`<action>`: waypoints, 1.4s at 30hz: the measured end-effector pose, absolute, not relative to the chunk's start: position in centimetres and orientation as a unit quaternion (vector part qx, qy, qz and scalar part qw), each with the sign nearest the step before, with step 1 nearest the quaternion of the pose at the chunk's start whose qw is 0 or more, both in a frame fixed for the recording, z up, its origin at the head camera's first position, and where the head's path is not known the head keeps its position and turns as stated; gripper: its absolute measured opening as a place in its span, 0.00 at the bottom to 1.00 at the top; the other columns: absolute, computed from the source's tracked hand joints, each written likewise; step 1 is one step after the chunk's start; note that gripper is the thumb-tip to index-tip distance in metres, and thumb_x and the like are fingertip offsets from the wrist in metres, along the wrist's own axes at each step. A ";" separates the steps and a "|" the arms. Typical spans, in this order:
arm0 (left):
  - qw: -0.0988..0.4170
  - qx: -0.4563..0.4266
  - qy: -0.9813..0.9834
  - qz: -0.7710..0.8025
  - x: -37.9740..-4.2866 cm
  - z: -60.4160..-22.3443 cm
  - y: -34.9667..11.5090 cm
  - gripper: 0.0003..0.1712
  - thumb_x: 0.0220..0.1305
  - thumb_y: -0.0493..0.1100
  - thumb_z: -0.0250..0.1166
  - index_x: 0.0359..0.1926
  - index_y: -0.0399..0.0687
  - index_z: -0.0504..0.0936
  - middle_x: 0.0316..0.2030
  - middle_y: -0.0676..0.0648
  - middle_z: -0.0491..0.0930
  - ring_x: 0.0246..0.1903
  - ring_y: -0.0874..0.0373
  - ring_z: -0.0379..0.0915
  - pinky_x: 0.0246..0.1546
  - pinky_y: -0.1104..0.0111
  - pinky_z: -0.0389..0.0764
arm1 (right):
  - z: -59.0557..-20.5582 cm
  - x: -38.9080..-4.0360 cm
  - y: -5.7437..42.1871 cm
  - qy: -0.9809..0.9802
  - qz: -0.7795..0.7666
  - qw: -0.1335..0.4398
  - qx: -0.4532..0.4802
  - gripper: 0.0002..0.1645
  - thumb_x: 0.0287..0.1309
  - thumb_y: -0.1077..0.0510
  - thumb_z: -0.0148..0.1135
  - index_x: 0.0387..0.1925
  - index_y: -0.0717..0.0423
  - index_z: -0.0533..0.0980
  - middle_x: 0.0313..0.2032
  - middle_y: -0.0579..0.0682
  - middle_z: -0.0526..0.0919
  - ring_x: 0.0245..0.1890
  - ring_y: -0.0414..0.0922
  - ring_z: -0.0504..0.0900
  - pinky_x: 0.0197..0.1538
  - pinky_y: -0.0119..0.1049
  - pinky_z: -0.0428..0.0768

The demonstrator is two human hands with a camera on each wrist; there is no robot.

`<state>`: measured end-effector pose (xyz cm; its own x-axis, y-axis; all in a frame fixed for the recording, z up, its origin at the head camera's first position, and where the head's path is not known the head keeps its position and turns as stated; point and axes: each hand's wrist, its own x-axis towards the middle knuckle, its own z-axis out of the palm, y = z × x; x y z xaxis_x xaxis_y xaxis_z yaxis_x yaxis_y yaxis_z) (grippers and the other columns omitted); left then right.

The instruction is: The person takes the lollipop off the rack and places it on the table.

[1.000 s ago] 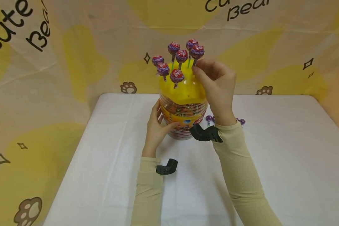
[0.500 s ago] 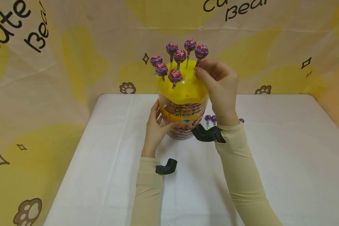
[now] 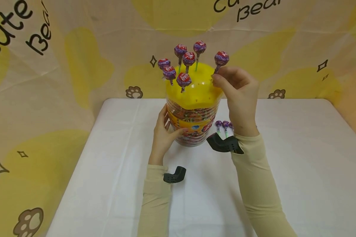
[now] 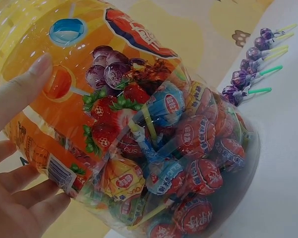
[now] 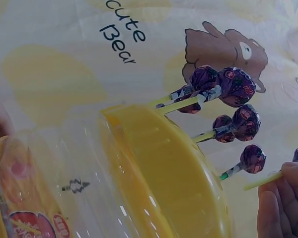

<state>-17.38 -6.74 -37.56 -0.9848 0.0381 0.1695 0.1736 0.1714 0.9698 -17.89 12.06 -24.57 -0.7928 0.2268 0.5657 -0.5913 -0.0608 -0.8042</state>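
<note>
A clear plastic jar (image 3: 206,115) of wrapped lollipops stands on the white table, its yellow domed lid (image 3: 192,98) uppermost. Several purple-and-red lollipops stick up from the lid, among them one at the front (image 3: 184,79). My left hand (image 3: 162,136) holds the jar's side, thumb across the label (image 4: 89,99) and fingers behind. Between thumb and fingertips my right hand (image 3: 241,93) pinches a lollipop (image 3: 222,58) beside the lid's right edge. In the right wrist view, the lower end of its pale yellow stick (image 5: 262,180) shows apart from the lid.
A row of purple lollipops (image 4: 249,66) with yellow and green sticks lies on the table (image 3: 121,171) right of the jar, partly hidden by my right wrist in the head view. A patterned yellow cloth (image 3: 92,65) hangs behind.
My right hand has moved right and slightly down with the pinched lollipop, away from the others on the lid. The left hand and jar stay in place.
</note>
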 end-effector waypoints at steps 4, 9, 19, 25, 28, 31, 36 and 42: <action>0.051 -0.068 -0.763 -0.641 -17.3 -37.6 -6.7 0.55 0.50 0.41 0.73 0.73 0.52 0.50 0.71 0.49 0.51 0.68 0.50 0.52 0.67 0.63 0.59 | -24.9 -17.7 12.3 -0.614 0.723 0.284 0.144 0.04 0.54 0.70 0.65 0.31 0.61 0.82 0.32 0.53 0.81 0.31 0.49 0.80 0.42 0.35 0.83; 0.051 -0.067 -0.762 -0.642 -17.2 -37.7 -6.7 0.54 0.51 0.41 0.73 0.73 0.52 0.50 0.71 0.49 0.52 0.68 0.50 0.52 0.67 0.63 0.59 | -25.3 -17.4 12.7 -0.619 0.722 0.280 0.132 0.04 0.54 0.69 0.65 0.31 0.60 0.82 0.32 0.54 0.81 0.31 0.49 0.80 0.43 0.34 0.83; 0.046 -0.065 -0.758 -0.647 -17.2 -37.9 -6.8 0.54 0.51 0.42 0.73 0.73 0.53 0.50 0.71 0.49 0.51 0.68 0.51 0.51 0.68 0.63 0.58 | -26.3 -16.8 13.5 -0.598 0.744 0.274 0.120 0.05 0.54 0.70 0.64 0.30 0.60 0.82 0.31 0.53 0.81 0.31 0.49 0.80 0.43 0.35 0.83; 0.031 -0.061 -0.761 -0.645 -15.7 -35.2 -6.6 0.53 0.53 0.36 0.71 0.73 0.44 0.48 0.71 0.43 0.50 0.69 0.47 0.49 0.68 0.60 0.57 | -26.8 -16.5 14.1 -0.573 0.760 0.285 0.114 0.04 0.51 0.72 0.65 0.28 0.63 0.82 0.28 0.55 0.81 0.27 0.48 0.80 0.40 0.36 0.83; 0.031 -0.063 -0.765 -0.641 -15.5 -34.7 -6.5 0.52 0.53 0.35 0.71 0.73 0.42 0.48 0.71 0.41 0.50 0.68 0.45 0.49 0.68 0.60 0.57 | -27.1 -16.5 14.5 -0.562 0.767 0.289 0.113 0.03 0.50 0.72 0.66 0.28 0.65 0.82 0.28 0.57 0.81 0.25 0.48 0.80 0.38 0.36 0.84; 0.034 -0.068 -0.766 -0.638 -15.5 -34.7 -6.6 0.52 0.53 0.34 0.71 0.72 0.41 0.48 0.71 0.41 0.50 0.68 0.45 0.49 0.68 0.59 0.57 | -27.4 -16.4 14.9 -0.555 0.772 0.290 0.106 0.03 0.49 0.73 0.66 0.28 0.67 0.82 0.28 0.57 0.82 0.25 0.48 0.80 0.37 0.35 0.84; 0.039 -0.072 -0.767 -0.637 -15.7 -34.6 -6.6 0.52 0.53 0.34 0.71 0.72 0.41 0.48 0.71 0.41 0.50 0.69 0.45 0.49 0.68 0.59 0.57 | -28.3 -16.1 15.9 -0.557 0.773 0.288 0.095 0.06 0.51 0.76 0.62 0.28 0.67 0.82 0.28 0.56 0.82 0.25 0.47 0.81 0.37 0.34 0.84; 0.037 -0.071 -0.764 -0.640 -15.7 -34.3 -6.5 0.52 0.54 0.34 0.70 0.73 0.41 0.48 0.71 0.41 0.50 0.69 0.45 0.49 0.68 0.59 0.57 | -29.5 -15.9 17.5 -0.557 0.776 0.285 0.075 0.03 0.50 0.75 0.64 0.28 0.69 0.81 0.28 0.57 0.83 0.25 0.47 0.81 0.37 0.33 0.84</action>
<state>-15.72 -6.50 -34.31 -0.9871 0.0621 0.1475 0.1561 0.1714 0.9727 -15.88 17.47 -29.54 -0.8260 0.3588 0.4347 -0.5267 -0.2165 -0.8220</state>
